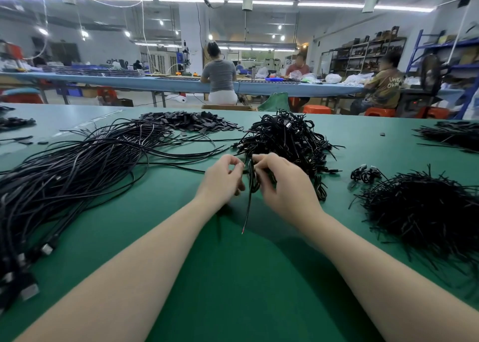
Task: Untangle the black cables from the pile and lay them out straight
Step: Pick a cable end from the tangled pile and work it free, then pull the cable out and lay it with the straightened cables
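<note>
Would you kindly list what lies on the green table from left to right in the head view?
Long straightened black cables → left hand → coiled black cable being held → right hand → small coiled cable bundles → bristly heap of short black ties.

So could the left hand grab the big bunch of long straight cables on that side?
Probably yes. The long straight cables lie on the table on the left hand's own side, with only bare green mat between. But it pinches the coiled cable now, so it must let go first.
</note>
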Motion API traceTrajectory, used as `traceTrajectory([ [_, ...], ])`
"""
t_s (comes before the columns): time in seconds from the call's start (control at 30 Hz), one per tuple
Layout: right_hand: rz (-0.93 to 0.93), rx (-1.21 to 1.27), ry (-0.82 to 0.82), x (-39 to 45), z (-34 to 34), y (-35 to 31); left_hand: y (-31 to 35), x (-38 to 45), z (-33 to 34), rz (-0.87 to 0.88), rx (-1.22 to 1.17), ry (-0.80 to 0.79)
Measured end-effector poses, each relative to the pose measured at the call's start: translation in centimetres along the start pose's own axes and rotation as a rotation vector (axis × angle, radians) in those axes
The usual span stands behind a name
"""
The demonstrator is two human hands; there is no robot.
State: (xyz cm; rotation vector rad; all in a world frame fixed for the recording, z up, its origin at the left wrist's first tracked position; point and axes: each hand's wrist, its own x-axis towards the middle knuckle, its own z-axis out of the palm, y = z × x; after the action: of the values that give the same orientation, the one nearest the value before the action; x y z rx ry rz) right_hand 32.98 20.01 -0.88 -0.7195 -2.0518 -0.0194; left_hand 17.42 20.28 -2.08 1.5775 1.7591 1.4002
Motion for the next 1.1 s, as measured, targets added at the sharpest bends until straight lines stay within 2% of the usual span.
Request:
traceTrajectory([
  [0.07, -0.05, -0.057, 0.051, 0.9, -0.5, -0.1, -1.2, 0.2, -0.1, 0.053, 0.271, 0.021],
  [0.2, -0.05, -0.27, 0.123, 4.9, -2.2, 0.2, -1.9, 0.6, 0.5, 0.071, 0.402, -0.064],
  [0.3, 0.147, -0.49, 0.222, 11.4, -5.0, 2.2, -1.7, 0.9, 0.4, 0.098, 0.531, -0.077],
  [0.33, 0.273, -0.541, 0.158, 13.6, -6.1, 3.1, -1.8, 0.9, 0.4, 0.095, 0.537, -0.082],
  [0.4, 0.505, -0.523, -0.201, 16.4, -7.3, 4.1, -1.9, 1.0, 0.3, 0.069, 0.533, -0.084],
  [0.43, 0.56, -0.495, -0.388, 16.7, -7.1, 4.2, -1.9, 1.1, 0.3, 0.061, 0.526, -0.085],
  [0.47, 0.571, -0.481, -0.501, 16.2, -6.5, 3.9, -1.9, 1.1, 0.4, 0.058, 0.521, -0.089],
  [0.5, 0.555, -0.467, -0.547, 15.1, -5.5, 3.3, -2.0, 1.2, 0.4, 0.055, 0.517, -0.095],
  [0.6, 0.445, -0.455, -0.449, 8.7, -1.5, 1.5, -2.1, 1.0, 0.4, 0.081, 0.516, -0.113],
  [0.73, 0.43, -0.398, -0.503, 0.1, 3.6, -0.6, -2.3, 0.7, 0.4, 0.12, 0.527, -0.084],
  [0.83, 0.456, -0.347, -0.424, -1.3, 4.4, -0.6, -2.2, 0.2, 1.0, 0.103, 0.667, -0.036],
  [1.0, 0.496, -0.275, -0.455, -0.8, 4.0, -0.4, -0.9, 0.9, -1.5, 0.056, 0.921, -0.213],
  [1.1, 0.483, -0.274, -0.442, -0.8, 4.0, -0.3, -1.4, 1.8, -8.7, 0.03, 1.236, -0.008],
])
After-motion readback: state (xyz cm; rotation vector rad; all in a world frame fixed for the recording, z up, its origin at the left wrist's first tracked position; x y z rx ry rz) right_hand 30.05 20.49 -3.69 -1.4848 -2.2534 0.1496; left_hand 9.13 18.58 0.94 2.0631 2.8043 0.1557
